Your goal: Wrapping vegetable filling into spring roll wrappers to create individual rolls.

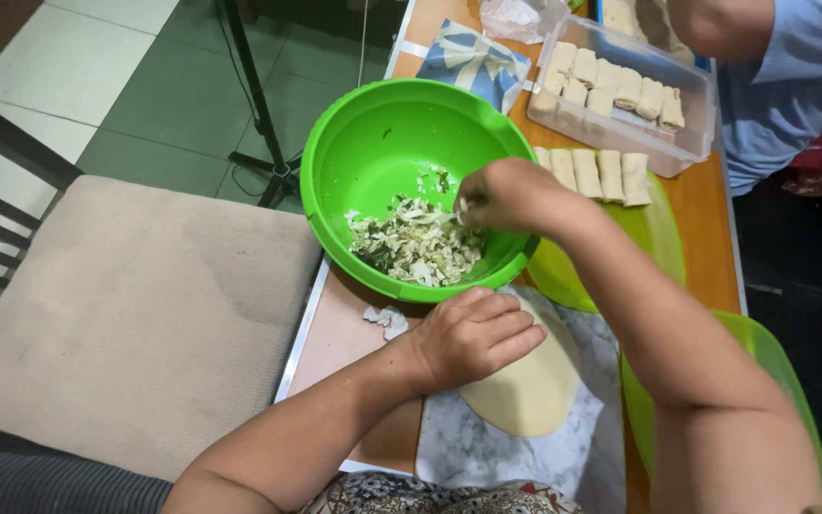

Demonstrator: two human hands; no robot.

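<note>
The green bowl [373,152] fills the near-left part of the table [335,338], its wall rising around the chopped filling [418,246], so that is reached only from above, where the right hand [506,195] already sits over the rim. The left hand [473,335] lies on the dough round [535,385] just below the bowl. Bare table shows left of that hand, beside small white scraps [387,319]. Further back, a clear box of rolls [620,90], a green plate [654,238] with more rolls and another person's sleeve [792,76] crowd the far right
</note>
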